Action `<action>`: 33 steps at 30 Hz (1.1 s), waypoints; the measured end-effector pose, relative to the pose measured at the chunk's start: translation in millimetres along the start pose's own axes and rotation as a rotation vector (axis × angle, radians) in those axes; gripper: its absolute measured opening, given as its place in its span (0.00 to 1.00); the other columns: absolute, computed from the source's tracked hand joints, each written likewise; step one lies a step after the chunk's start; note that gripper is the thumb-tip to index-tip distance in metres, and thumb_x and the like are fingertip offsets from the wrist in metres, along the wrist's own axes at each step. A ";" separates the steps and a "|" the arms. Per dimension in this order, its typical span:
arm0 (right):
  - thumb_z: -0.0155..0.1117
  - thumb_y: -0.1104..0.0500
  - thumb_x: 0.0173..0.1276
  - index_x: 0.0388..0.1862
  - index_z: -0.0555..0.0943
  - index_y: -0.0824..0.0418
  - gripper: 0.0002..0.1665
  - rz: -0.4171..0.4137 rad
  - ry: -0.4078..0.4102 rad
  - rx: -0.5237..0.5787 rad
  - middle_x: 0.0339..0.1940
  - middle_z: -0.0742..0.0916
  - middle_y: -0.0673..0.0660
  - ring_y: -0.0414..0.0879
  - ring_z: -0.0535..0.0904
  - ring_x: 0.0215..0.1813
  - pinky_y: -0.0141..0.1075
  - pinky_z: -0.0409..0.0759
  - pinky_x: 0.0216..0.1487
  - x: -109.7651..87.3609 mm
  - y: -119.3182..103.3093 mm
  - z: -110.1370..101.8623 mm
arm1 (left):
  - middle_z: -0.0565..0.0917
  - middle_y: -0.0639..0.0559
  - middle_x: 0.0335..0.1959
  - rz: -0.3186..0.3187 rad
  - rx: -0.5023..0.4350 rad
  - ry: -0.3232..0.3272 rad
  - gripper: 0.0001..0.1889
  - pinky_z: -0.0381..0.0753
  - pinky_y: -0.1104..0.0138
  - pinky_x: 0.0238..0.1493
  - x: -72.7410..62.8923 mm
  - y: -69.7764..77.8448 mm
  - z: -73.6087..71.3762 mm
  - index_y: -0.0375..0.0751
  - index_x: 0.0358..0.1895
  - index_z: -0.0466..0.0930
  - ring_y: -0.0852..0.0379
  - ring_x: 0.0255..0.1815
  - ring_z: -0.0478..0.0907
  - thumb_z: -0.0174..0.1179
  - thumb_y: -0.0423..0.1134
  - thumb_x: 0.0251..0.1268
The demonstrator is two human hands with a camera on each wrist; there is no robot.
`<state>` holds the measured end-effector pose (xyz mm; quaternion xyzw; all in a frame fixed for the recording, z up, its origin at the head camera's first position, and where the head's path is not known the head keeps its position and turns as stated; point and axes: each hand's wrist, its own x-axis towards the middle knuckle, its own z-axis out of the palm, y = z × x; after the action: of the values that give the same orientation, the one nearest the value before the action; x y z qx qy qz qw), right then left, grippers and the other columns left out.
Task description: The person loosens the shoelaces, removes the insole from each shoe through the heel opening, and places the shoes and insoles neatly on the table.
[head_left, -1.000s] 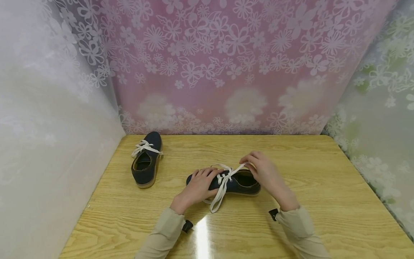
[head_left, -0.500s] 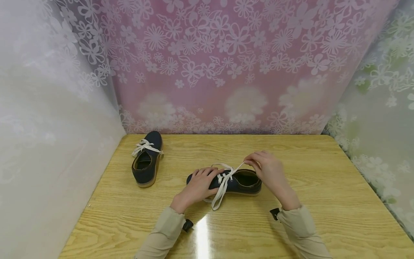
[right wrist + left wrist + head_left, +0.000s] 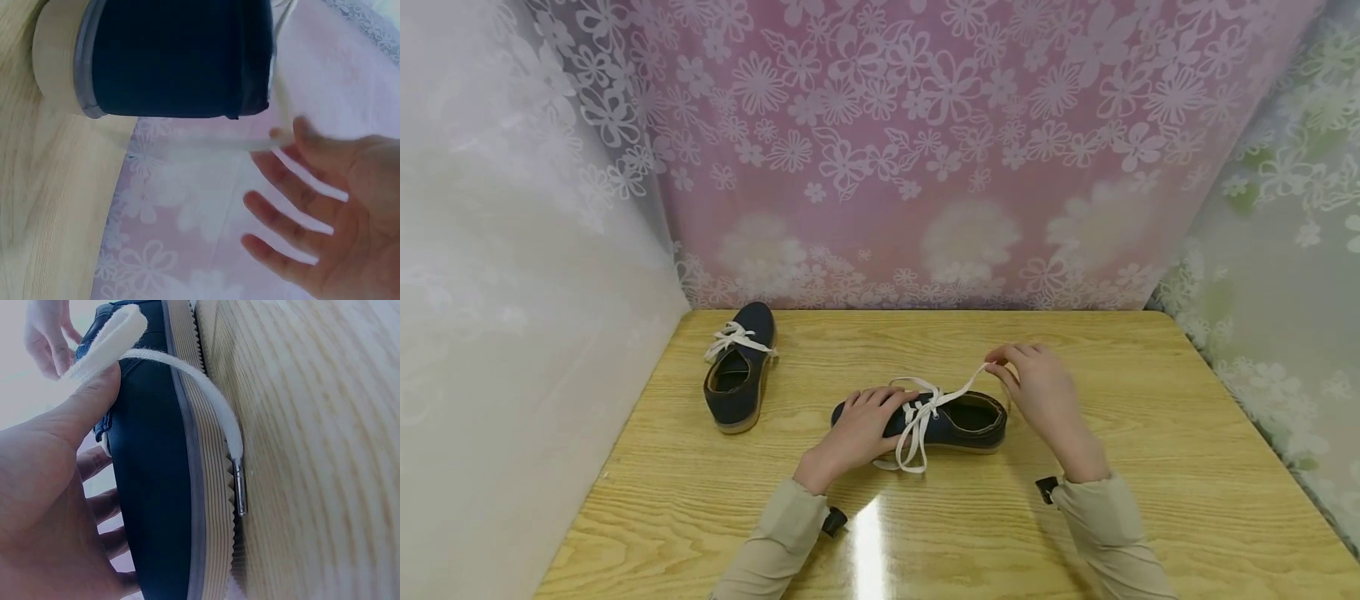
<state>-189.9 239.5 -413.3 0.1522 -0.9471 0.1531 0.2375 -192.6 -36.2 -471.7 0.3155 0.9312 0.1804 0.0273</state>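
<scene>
A dark navy shoe [image 3: 951,432] with white laces lies sideways on the table, toe to the left. My left hand [image 3: 850,437] grips its front part, thumb on the near side and fingers over the far side. Between thumb and index finger, my right hand [image 3: 1037,392] pinches one end of the white shoelace [image 3: 964,390], which is pulled up and right above the shoe's opening. A lace loop hangs over the near side. In the left wrist view a loose lace end with a metal tip [image 3: 240,487] hangs beside the sole.
Another navy shoe [image 3: 741,367], its white laces tied in a bow, stands at the table's back left, toe to the back. A flowered curtain [image 3: 910,167] hangs behind the wooden table [image 3: 1187,467], and pale sheets flank both sides.
My right hand has moved right and slightly up, drawing the lace end along; the loop hanging on the near side has grown shorter. The left hand has stayed on the shoe.
</scene>
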 end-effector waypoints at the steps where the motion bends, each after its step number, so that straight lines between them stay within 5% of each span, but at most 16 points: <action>1: 0.70 0.55 0.70 0.45 0.87 0.58 0.10 -0.011 -0.045 0.011 0.41 0.89 0.57 0.60 0.82 0.47 0.53 0.82 0.43 -0.4 -1.2 0.6 | 0.67 0.46 0.75 -0.001 0.000 -0.002 0.34 0.63 0.40 0.73 0.1 0.0 0.0 0.56 0.78 0.63 0.42 0.74 0.65 0.60 0.57 0.73; 7: 0.73 0.55 0.67 0.48 0.87 0.55 0.12 -0.186 -0.176 0.111 0.45 0.89 0.53 0.54 0.83 0.49 0.50 0.83 0.49 -0.7 -9.7 11.0 | 0.66 0.46 0.76 -0.002 -0.008 -0.014 0.34 0.62 0.40 0.73 0.2 -0.5 0.5 0.57 0.78 0.62 0.42 0.75 0.65 0.59 0.57 0.73; 14: 0.76 0.58 0.63 0.44 0.88 0.53 0.10 -0.329 -0.174 0.180 0.41 0.89 0.50 0.49 0.83 0.46 0.43 0.84 0.46 -1.6 -18.4 26.4 | 0.60 0.47 0.80 0.000 0.060 -0.039 0.36 0.58 0.40 0.75 -2.3 1.2 3.5 0.55 0.82 0.54 0.44 0.79 0.59 0.56 0.55 0.76; 28: 0.79 0.59 0.58 0.33 0.86 0.54 0.08 -0.371 0.004 0.130 0.33 0.89 0.50 0.49 0.83 0.38 0.47 0.82 0.42 1.1 -19.0 23.8 | 0.58 0.48 0.81 -0.028 0.031 -0.050 0.32 0.54 0.39 0.76 -3.6 1.9 4.5 0.57 0.82 0.53 0.45 0.80 0.55 0.44 0.58 0.81; 33: 0.77 0.60 0.59 0.32 0.84 0.56 0.08 -0.264 0.135 0.058 0.32 0.89 0.54 0.56 0.83 0.39 0.55 0.80 0.46 2.7 -7.3 11.0 | 0.60 0.47 0.80 -0.015 0.028 -0.039 0.31 0.55 0.38 0.76 -3.3 2.3 3.6 0.56 0.81 0.55 0.44 0.79 0.58 0.48 0.56 0.81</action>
<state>-194.0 228.3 -419.6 0.2715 -0.8959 0.1578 0.3142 -188.0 -35.3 -474.4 0.3121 0.9354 0.1608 0.0424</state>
